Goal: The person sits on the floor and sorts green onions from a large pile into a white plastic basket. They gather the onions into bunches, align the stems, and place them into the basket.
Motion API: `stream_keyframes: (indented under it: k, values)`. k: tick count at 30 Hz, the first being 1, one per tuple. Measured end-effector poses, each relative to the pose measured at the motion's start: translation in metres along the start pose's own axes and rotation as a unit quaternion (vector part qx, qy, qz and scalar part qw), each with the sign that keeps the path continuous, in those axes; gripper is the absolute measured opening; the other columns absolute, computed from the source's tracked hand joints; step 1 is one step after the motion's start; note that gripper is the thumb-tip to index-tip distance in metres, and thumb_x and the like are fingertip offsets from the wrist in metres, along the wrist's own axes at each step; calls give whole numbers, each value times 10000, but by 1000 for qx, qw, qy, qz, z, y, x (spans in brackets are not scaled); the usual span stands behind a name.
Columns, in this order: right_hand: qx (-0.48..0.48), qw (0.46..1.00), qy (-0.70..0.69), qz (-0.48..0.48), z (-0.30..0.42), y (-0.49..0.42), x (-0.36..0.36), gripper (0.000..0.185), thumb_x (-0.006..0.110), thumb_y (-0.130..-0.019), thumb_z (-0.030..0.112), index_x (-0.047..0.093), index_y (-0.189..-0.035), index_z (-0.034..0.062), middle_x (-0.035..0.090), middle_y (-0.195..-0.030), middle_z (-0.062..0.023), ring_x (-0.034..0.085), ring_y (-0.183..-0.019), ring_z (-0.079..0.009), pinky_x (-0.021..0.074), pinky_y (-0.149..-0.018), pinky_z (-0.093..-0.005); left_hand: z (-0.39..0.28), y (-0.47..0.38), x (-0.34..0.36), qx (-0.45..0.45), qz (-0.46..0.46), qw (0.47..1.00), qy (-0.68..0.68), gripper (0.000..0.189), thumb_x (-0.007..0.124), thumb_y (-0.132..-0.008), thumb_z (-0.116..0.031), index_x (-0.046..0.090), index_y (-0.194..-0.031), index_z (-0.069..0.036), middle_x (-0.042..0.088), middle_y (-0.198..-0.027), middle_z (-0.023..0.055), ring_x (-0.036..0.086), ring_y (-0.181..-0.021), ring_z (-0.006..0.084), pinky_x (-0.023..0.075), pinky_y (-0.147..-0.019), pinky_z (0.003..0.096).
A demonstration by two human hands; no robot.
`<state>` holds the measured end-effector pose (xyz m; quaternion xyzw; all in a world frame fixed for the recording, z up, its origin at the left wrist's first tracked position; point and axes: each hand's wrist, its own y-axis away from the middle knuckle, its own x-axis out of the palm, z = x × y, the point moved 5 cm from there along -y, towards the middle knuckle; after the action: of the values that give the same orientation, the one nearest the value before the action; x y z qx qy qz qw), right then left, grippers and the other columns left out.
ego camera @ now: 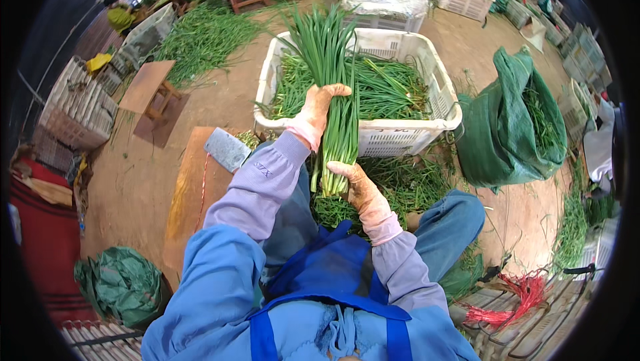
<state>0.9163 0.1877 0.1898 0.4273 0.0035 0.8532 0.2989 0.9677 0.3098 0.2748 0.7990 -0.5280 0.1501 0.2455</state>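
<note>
A bunch of long green garlic chives [340, 126] stands out before me, its pale root ends towards my body and its leaf tips over a white plastic crate [435, 123]. My left hand [317, 111], in a stained glove, is closed round the middle of the bunch. Lower down, my right hand [362, 188], gloved too, holds the pale ends from the right side, with its thumb across them. More loose green stalks [385, 91] lie in the crate. A cleaver with a broad grey blade [227, 149] lies on a wooden board [192, 186] to my left.
Trimmings [420, 181] cover the floor between my knees. A green woven sack [500, 126] of greens stands right. Red ties [520, 301] lie at the lower right. A small wooden stool [147, 86], a heap of greens [207, 36] and a person in yellow-green [120, 18] are at the left.
</note>
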Motion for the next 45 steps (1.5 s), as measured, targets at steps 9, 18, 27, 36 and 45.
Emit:
stream_keyframes:
  k: [9,18,27,36,45]
  values:
    - [36,996,-7,-86,-30,-25,-70,251,654,-764,142,618,-984,25,640,-764,-51,625,-629,-177,517,-550,-292,160,-15,-112,83,8,987,137,628,520,-881,-463,383,-1320,-36,500,-1263,82,496,-1141,200,424,-951,366]
    - [-100,781,577,-216,-41,-16,-96,845,736,-658,316,313,-1302,-30,643,-985,-179,623,-931,-308,500,-792,-350,178,54,-68,-152,103,983,-21,404,739,-753,-275,599,-1077,-77,602,-1024,-6,540,-957,112,410,-825,256]
    - [136,679,706,-145,-37,4,-58,818,634,-664,555,483,-1184,-58,569,-1057,-310,602,-949,-361,495,-813,-382,221,47,-90,-194,74,974,90,368,673,-775,-123,592,-1106,17,639,-1027,132,602,-963,227,431,-921,348]
    - [-86,811,501,-291,14,-6,-125,699,680,-765,334,403,-1304,-14,656,-821,-117,610,-662,-222,482,-607,-284,233,55,-96,-174,-12,983,53,221,717,-706,-65,604,-881,8,628,-766,91,621,-623,193,517,-557,298]
    - [-314,927,-166,-121,136,2,-110,479,582,-836,79,438,-1292,36,520,-707,32,432,-564,-32,424,-561,-187,262,51,-124,-123,7,987,98,219,720,-712,-91,625,-850,51,628,-765,115,612,-637,212,522,-617,323]
